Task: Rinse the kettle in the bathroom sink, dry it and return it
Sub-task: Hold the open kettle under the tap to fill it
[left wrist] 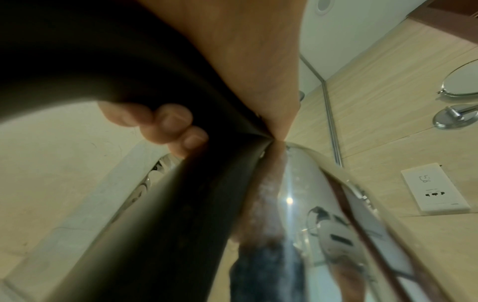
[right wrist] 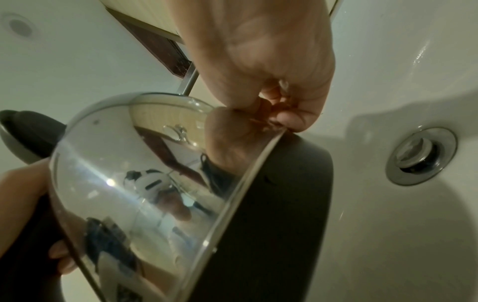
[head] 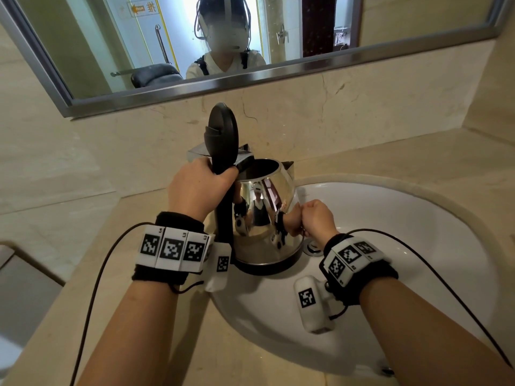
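Tap mostly hidden behind the raised lid (head: 222,135); only a chrome edge shows. Left wrist view blurred, largely filled by the black handle (left wrist: 160,214). Kettle (head: 264,215) is held upright over the left side of the white sink (head: 404,218), lid open. Left hand (head: 199,188) wraps the handle top, fingertips (left wrist: 170,120) curled round it. Right hand (head: 316,220) is clenched, knuckles touching the kettle's lower steel wall; right wrist view shows nothing clearly in its grasp. Drain (right wrist: 420,156) lies just beside the kettle base
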`<state>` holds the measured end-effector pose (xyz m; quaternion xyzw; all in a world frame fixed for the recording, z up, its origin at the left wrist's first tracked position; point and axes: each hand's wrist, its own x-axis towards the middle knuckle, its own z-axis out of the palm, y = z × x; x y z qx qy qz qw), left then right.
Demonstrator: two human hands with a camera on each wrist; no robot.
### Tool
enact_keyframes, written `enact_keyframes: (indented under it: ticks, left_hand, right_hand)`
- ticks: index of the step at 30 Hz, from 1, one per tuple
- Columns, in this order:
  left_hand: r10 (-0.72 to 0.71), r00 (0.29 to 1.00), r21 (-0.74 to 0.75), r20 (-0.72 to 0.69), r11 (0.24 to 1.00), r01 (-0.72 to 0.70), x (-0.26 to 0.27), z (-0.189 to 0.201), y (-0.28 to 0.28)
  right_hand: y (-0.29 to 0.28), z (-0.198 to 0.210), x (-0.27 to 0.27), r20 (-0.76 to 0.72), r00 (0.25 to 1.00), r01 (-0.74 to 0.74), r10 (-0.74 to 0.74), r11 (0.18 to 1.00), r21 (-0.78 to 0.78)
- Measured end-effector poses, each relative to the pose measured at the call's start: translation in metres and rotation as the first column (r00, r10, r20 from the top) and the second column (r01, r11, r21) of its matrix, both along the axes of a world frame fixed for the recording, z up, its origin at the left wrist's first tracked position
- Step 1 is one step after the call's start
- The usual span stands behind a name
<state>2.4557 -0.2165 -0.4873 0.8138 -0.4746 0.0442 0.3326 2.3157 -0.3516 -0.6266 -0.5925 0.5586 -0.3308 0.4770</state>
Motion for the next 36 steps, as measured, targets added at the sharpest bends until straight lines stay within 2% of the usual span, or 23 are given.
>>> enact_keyframes:
  ticks: [22, 36]
  left_hand:
    - [-0.014, 1.000, -0.010, -0.009, 1.000, 0.014, -0.001, 0.000, 0.000]
    - [-0.013, 1.000, -0.012, -0.004, 1.000, 0.013, -0.001, 0.000, 0.000]
  right_hand:
    - [0.001, 0.003, 0.001, -0.043, 0.999, -0.010, 0.010, 1.000, 0.002]
    - [0.009, 0.011, -0.003, -0.005, 1.000, -0.010, 0.010, 1.000, -0.009]
